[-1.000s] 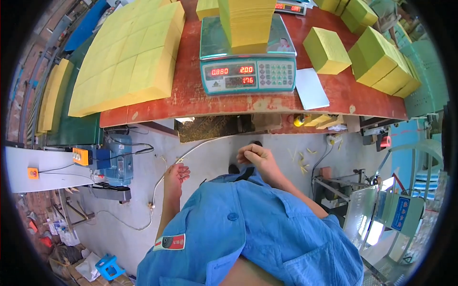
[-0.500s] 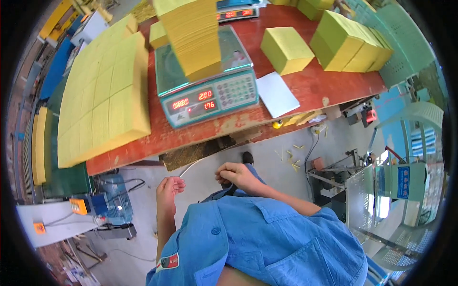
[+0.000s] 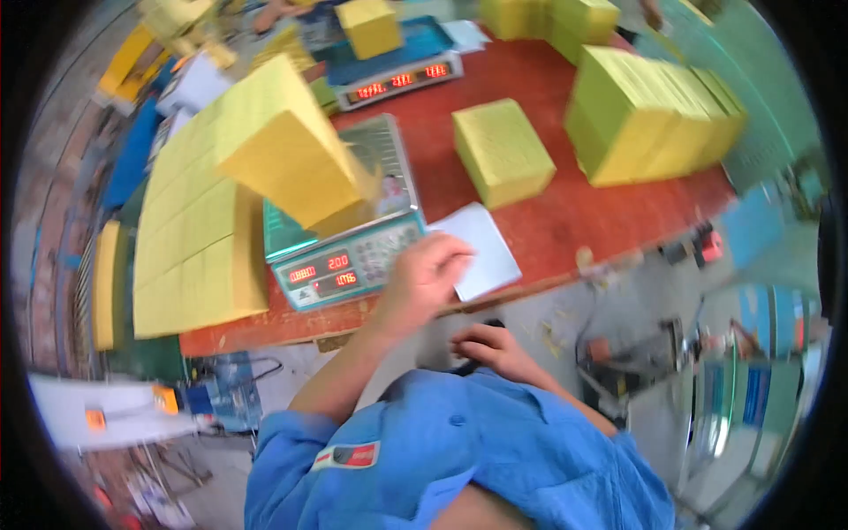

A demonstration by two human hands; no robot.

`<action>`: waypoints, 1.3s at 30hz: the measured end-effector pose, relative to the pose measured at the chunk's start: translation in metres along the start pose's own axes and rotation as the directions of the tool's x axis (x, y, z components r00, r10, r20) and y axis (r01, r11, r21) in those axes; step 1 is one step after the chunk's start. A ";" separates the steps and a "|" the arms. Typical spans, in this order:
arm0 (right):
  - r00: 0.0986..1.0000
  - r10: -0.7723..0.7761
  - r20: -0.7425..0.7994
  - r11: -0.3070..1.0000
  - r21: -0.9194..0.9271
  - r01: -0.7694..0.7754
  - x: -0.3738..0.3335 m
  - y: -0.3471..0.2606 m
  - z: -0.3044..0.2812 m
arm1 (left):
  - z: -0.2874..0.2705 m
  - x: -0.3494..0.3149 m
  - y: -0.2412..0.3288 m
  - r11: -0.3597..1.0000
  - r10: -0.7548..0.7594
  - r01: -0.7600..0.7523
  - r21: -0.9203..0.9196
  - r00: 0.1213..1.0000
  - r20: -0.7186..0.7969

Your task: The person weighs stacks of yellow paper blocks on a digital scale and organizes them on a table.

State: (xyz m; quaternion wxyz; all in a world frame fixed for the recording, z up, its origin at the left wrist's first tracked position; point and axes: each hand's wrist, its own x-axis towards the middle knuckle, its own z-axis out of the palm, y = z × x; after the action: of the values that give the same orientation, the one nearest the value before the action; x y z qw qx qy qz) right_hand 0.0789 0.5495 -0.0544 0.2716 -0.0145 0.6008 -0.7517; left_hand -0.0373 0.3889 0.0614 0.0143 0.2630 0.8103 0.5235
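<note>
My left hand reaches over the front right corner of a teal weighing scale, beside a white sheet of paper. Its fingers look bent but are smeared by motion, so whether anything is in them is unclear. On the scale's metal pan stands a tall stack of yellow paper, tilted in this view. Lower down, in front of my body and below the table edge, my right hand is closed with curled fingers; what it may hold is hidden.
Blocks of yellow paper fill the left of the red table. A single yellow block and a row of blocks stand to the right. At the back, a second scale bears a yellow block. Another person's hand shows beyond.
My left hand has risen from below the table edge and moved right, to the scale's corner. My right hand stays low, slightly farther right. The view has shifted, showing more of the far scale.
</note>
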 end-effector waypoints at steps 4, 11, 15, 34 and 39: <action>0.997 0.042 -0.061 0.993 0.117 -0.034 -0.023 -0.016 -0.069 | 0.026 0.037 0.020 0.988 0.147 -0.145 -0.049 0.989 0.029; 0.964 0.158 0.213 0.983 0.058 -0.174 0.014 -0.058 -0.077 | -0.063 -0.031 -0.006 0.935 -0.324 0.187 -0.301 0.796 -0.511; 0.904 0.111 0.413 0.982 -0.187 -0.035 0.064 -0.060 -0.022 | -0.145 -0.076 -0.026 0.903 -0.376 0.036 -0.427 0.545 -0.750; 0.993 -0.017 -0.120 0.715 -0.696 -0.071 0.120 0.038 0.091 | -0.364 0.101 -0.225 0.799 0.185 -0.035 0.600 0.964 -0.189; 0.970 0.075 -0.230 0.736 -0.644 -0.210 0.127 0.011 0.113 | -0.365 0.194 -0.339 0.693 0.154 -0.060 0.718 0.986 -0.067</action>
State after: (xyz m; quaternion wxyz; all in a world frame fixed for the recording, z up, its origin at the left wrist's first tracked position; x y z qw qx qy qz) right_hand 0.0149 0.3930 -0.0720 0.2474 0.0073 0.8508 -0.4636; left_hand -0.4528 0.0616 -0.0152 -0.1684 0.2623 0.9323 0.1837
